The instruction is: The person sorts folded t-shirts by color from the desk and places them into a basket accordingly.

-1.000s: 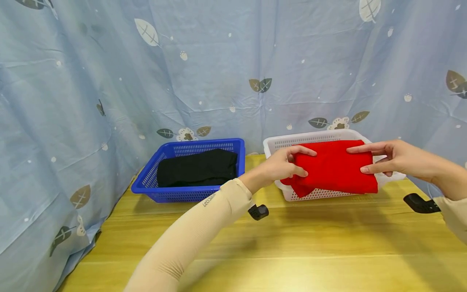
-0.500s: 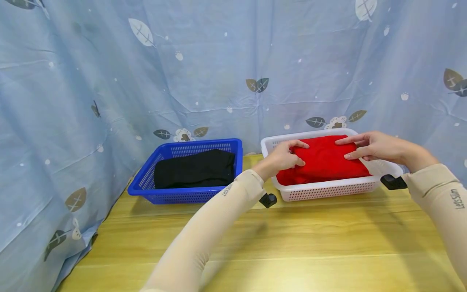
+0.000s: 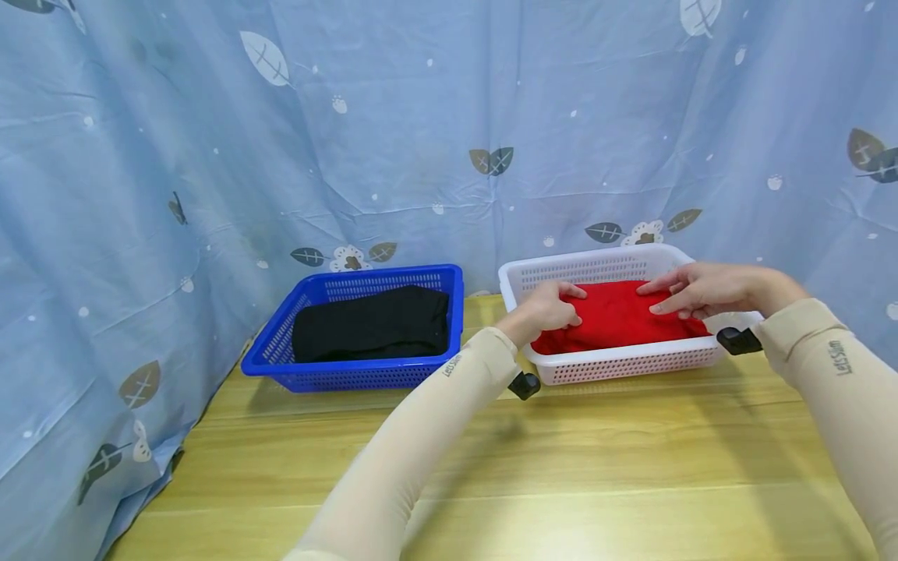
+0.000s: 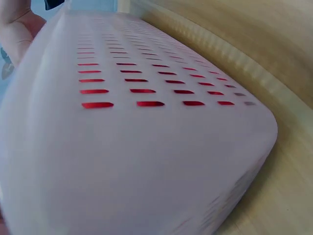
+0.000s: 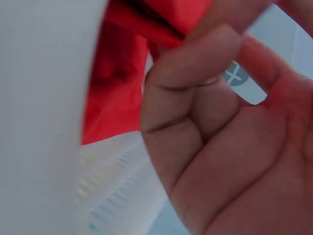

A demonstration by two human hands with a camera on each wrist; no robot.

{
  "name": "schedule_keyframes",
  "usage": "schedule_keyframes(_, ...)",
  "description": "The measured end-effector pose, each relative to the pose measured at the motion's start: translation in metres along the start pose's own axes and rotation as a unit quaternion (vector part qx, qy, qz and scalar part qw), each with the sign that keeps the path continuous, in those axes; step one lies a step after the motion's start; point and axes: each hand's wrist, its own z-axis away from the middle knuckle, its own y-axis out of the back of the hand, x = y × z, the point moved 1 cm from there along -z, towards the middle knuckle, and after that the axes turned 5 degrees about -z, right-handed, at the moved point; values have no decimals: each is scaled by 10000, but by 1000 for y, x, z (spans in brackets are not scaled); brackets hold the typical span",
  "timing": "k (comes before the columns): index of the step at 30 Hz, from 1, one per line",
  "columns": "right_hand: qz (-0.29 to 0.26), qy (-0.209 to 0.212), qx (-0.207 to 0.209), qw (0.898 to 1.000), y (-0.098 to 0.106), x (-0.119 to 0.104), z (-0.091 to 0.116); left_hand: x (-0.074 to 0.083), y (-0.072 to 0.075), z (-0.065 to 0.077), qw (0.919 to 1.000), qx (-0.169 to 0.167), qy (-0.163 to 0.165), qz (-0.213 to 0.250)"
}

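Note:
A folded red cloth (image 3: 617,315) lies inside the white plastic basket (image 3: 631,360) at the right. Over the cloth's left end is my left hand (image 3: 546,306), thumb and index finger apart with their tips at the fabric. My right hand (image 3: 722,287) is at the other end, its thumb and fingers spread over the cloth. In the right wrist view some fingers of the right hand (image 5: 220,122) are bent beside the red fabric (image 5: 117,93). The left wrist view is filled by the basket wall (image 4: 146,147), red showing through its slots; the left hand is mostly hidden there.
A blue plastic basket (image 3: 358,375) with folded black cloth (image 3: 372,323) stands to the left of the white one. Both are on a wooden table (image 3: 561,483). A light blue patterned curtain (image 3: 393,140) hangs behind and along the left side.
The red cloth has gone from above the white basket's front rim down into the basket, both hands lowering with it. The hands' fingers have loosened at its ends. The blue basket stays put.

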Motion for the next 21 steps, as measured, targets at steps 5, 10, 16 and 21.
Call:
schedule_keyframes(5,-64,-352,-244,9991,-4,1,-1,-4,-5,-4,9997,-38,99,-217)
schedule_keyframes(10,-90,-441,-327,9984,-3,4,-2,-3,-5,-5,9991,-342,115,-218)
schedule_keyframes(16,39,-556,-373,9977,-3,7,-5,-3,-4,-6,9973,-432,117,-587)
schedule_keyframes(21,363,-648,-268,9969,-4,5,-5,-2,-4,-5,9957,-383,147,-833)
